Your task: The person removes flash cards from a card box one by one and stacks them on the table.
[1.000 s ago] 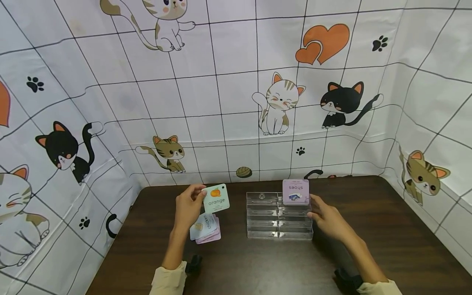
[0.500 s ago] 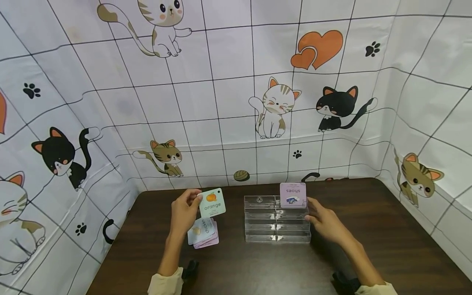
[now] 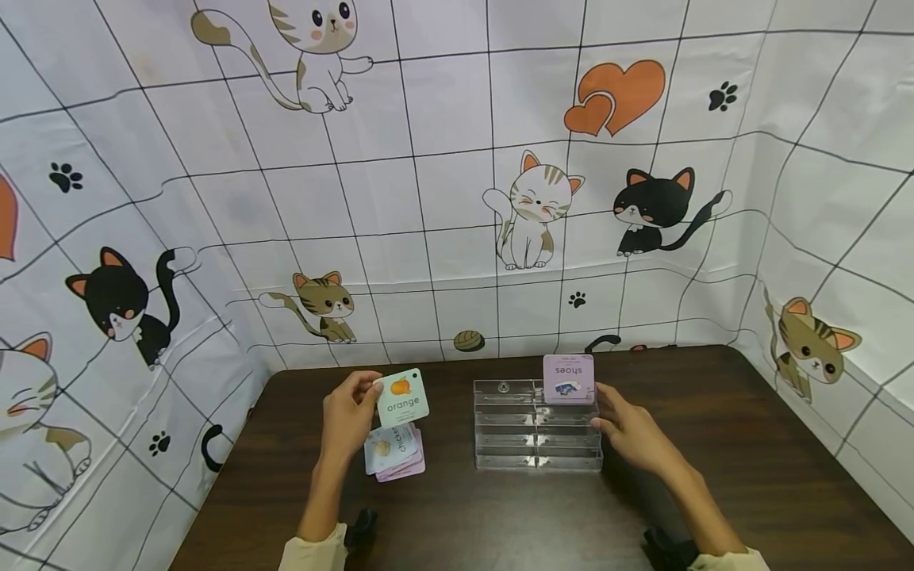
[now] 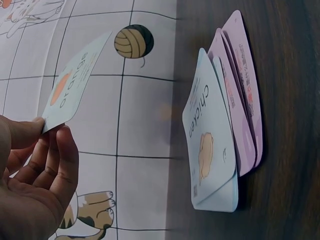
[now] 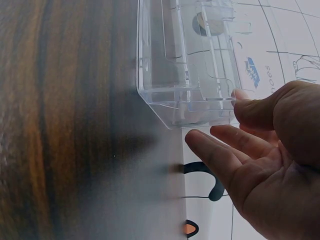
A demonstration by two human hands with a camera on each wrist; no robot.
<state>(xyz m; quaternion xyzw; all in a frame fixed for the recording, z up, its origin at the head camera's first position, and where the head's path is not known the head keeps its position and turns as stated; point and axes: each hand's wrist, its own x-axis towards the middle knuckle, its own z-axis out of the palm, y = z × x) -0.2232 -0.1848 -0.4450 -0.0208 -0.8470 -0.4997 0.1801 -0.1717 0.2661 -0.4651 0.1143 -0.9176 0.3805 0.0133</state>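
Note:
My left hand (image 3: 346, 414) pinches a pale green flash card (image 3: 403, 399) reading "orange" by its edge, thumb against fingers. In the left wrist view the flash card stands tilted, clear of the table. Just below that hand lies a loose pile of flash cards (image 4: 209, 135), a "chicken" card on top and pink ones beneath. My right hand (image 3: 631, 428) rests at the right side of a clear tiered card rack (image 3: 505, 438), fingers fairly straight, thumb by its edge. A purple "shoes" card (image 3: 568, 380) stands upside down in the rack's back right slot.
The rack and cards stand on a dark wooden table (image 3: 457, 523). Behind it and along both sides hangs a white cat-print sheet (image 3: 457, 190), meeting the table's far edge. Black wrist straps (image 3: 670, 547) sit at both wrists.
My left hand has drawn the orange card slightly left and down, nearer over the pile. The view has tilted a little. The right hand keeps its place at the rack.

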